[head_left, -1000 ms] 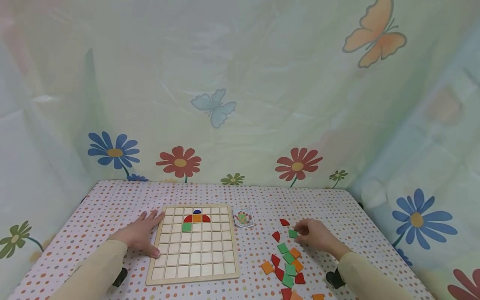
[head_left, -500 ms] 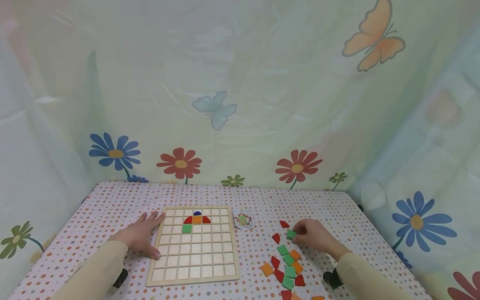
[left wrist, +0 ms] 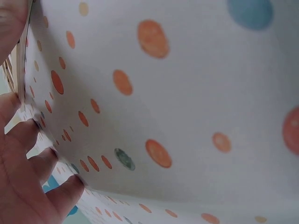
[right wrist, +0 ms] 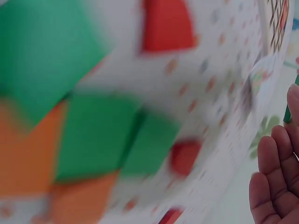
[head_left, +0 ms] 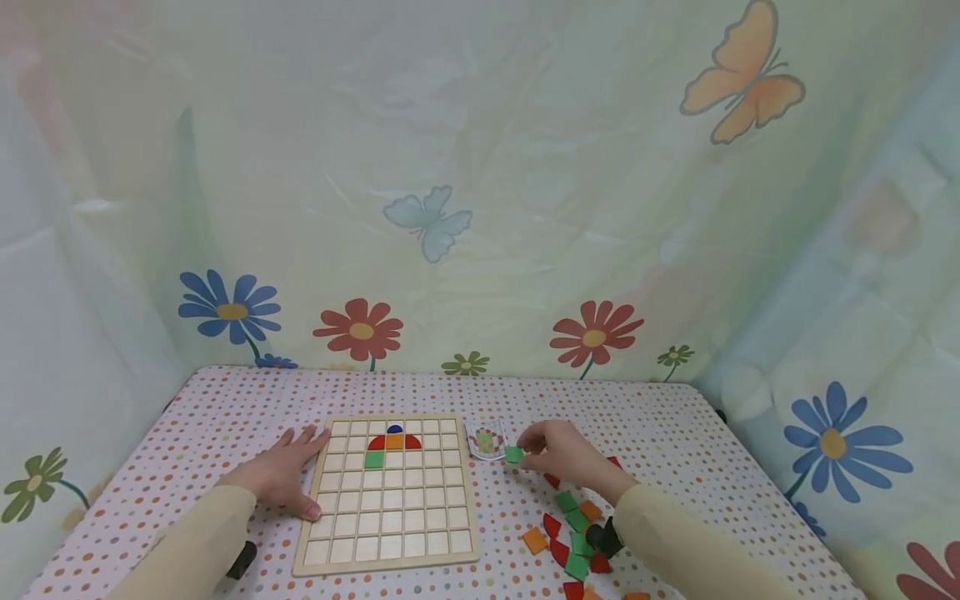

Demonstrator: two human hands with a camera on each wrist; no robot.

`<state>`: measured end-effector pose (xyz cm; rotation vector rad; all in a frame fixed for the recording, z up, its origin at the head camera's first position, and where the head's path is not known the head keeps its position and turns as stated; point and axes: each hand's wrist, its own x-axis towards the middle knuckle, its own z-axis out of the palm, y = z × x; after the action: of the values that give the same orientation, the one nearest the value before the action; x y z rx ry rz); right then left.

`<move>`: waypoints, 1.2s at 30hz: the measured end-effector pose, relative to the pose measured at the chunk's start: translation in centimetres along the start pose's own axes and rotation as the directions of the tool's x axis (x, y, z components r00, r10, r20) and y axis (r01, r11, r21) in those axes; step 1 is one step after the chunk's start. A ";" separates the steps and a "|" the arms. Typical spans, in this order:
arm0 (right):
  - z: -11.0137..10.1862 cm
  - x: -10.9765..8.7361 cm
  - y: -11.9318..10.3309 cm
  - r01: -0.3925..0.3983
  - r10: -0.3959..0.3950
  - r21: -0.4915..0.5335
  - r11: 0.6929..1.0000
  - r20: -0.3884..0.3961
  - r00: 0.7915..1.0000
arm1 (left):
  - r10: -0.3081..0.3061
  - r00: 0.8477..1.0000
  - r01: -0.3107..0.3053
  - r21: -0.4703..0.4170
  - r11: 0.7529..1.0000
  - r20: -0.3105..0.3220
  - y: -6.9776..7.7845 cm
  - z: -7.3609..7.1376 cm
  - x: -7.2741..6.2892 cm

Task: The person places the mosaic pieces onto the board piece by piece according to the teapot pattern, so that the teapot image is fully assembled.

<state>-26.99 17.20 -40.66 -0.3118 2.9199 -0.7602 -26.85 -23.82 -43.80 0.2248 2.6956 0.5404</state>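
Observation:
My right hand [head_left: 558, 454] pinches a green square tile [head_left: 513, 454] between thumb and fingertips, close to the lower right corner of a small pattern card [head_left: 486, 440]. In the right wrist view, that hand [right wrist: 280, 172] is at the right edge with a sliver of green at the fingertips. My left hand [head_left: 281, 471] lies with fingers spread along the left edge of a wooden grid board [head_left: 382, 522], thumb and index finger at its frame. On the board sit a blue half-round piece [head_left: 394, 429], an orange square [head_left: 394, 442], two red quarter-round pieces [head_left: 377, 442] and a green square [head_left: 374, 459].
Loose green tiles [head_left: 577, 567], orange tiles [head_left: 535, 540] and red quarter-round pieces [head_left: 558, 552] lie scattered on the dotted tablecloth [head_left: 420, 392] right of the board, partly under my right wrist. A flowered curtain [head_left: 480, 208] hangs behind the table.
My right hand has picked up the green tile near the loose pieces and carried it left to beside the card. My left hand has stayed at the board's edge.

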 end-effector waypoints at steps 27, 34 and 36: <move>7.0 6.5 -11.3 0.219 -0.210 -0.041 0.975 0.169 0.963 | -0.030 0.999 0.029 -0.007 1.000 -0.021 0.5 0.0 0.0; 8.3 7.0 -12.5 0.221 -0.194 -0.136 0.966 0.186 0.963 | -0.020 1.000 0.020 -0.004 1.000 -0.023 0.5 0.1 -0.2; 8.6 7.0 -12.8 0.225 -0.196 -0.157 0.962 0.182 0.964 | -0.022 0.999 0.021 -0.006 1.000 -0.024 0.5 0.1 -0.2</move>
<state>-30.29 0.72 -42.18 -0.6790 2.8284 -0.4717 -26.61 -23.37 -43.61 0.1887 2.7164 0.5473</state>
